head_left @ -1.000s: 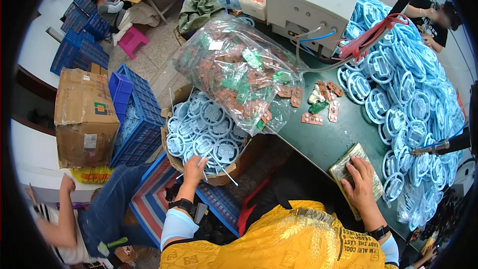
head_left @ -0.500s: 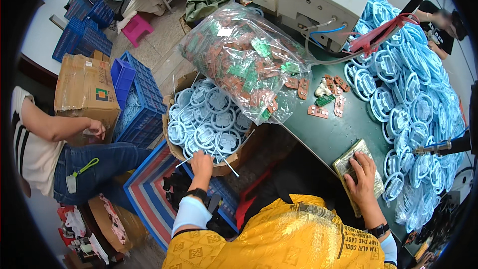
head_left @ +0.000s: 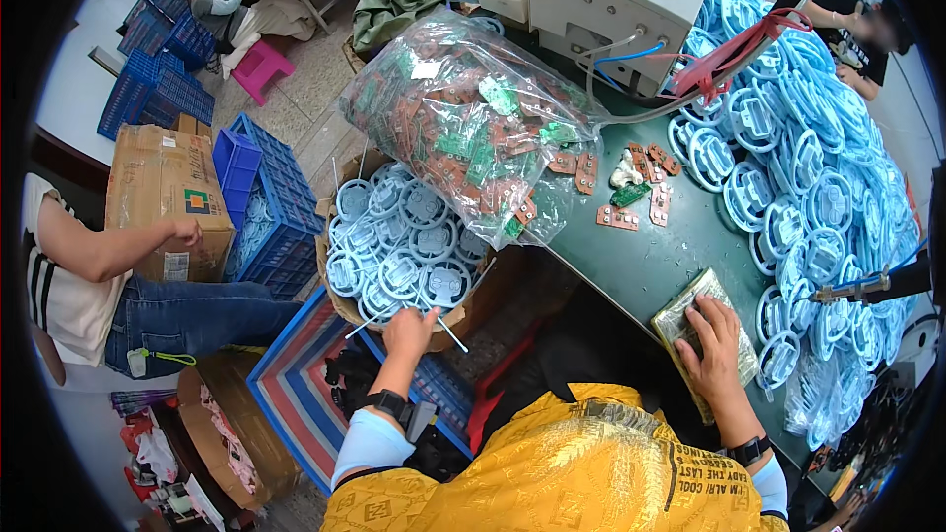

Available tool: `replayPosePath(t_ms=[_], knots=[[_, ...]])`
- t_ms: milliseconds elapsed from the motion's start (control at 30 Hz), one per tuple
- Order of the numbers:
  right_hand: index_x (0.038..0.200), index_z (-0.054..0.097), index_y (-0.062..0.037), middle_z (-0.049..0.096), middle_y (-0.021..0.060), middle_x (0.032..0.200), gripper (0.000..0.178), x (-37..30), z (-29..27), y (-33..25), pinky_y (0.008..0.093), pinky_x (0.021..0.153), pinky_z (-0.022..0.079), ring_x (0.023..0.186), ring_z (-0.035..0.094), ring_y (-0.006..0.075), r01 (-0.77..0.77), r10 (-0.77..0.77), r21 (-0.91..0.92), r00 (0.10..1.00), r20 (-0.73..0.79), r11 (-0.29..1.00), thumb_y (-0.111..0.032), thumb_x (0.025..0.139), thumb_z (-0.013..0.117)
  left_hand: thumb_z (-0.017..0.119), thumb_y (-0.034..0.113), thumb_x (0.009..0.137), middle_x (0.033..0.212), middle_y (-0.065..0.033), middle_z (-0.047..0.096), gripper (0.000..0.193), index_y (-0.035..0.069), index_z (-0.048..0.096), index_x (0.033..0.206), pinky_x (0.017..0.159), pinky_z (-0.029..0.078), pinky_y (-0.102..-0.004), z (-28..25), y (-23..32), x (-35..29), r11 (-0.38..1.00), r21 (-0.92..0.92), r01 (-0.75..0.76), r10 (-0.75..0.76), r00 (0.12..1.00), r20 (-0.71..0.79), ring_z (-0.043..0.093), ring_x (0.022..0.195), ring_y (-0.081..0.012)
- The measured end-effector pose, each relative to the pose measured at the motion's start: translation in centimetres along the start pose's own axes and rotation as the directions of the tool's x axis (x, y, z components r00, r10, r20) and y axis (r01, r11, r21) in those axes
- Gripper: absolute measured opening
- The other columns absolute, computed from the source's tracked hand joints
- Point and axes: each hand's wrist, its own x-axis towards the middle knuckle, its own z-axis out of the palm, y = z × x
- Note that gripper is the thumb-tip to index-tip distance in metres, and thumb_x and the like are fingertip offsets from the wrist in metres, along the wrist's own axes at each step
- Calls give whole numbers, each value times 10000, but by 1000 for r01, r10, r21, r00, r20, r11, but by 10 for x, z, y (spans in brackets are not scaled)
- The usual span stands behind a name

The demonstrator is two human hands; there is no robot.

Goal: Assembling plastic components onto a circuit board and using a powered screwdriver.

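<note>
My left hand is at the near rim of a cardboard box filled with light-blue plastic ring parts. Its fingers are drawn together beside several thin blue stems that stick out over the rim. What they pinch, if anything, is hidden. My right hand lies flat, fingers spread, on a film-wrapped yellowish slab near the green tabletop's front edge.
A clear bag of brown and green circuit boards lies on the green table, several loose boards beside it. Blue ring parts are heaped at right. A grey machine stands behind. A person is at left.
My left hand has shifted slightly along the box rim, with its fingers still drawn together. My right hand stays on the slab. The person at left has raised a hand a little.
</note>
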Motion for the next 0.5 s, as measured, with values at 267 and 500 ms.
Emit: replayPosePath(t_ms=[267,500], knots=[[1243,601,-46,547,169,1363,539,1,0,-2,543,1068,355,1273,502,388,0,0,4,1000,4,1000,-165,747,775,744,425,872,895,-145,694,501,-48,667,1017,672,552,-419,57,-2,52,505,-804,314,-21,935,353,694,768,-297],[1242,600,-49,549,169,1354,535,1,-2,-1,539,1053,361,1268,504,388,10,-10,5,1000,1,1000,-165,749,773,731,59,871,1102,-143,625,460,-6,445,1224,832,539,-382,57,16,63,114,-981,156,26,987,160,663,983,-273]])
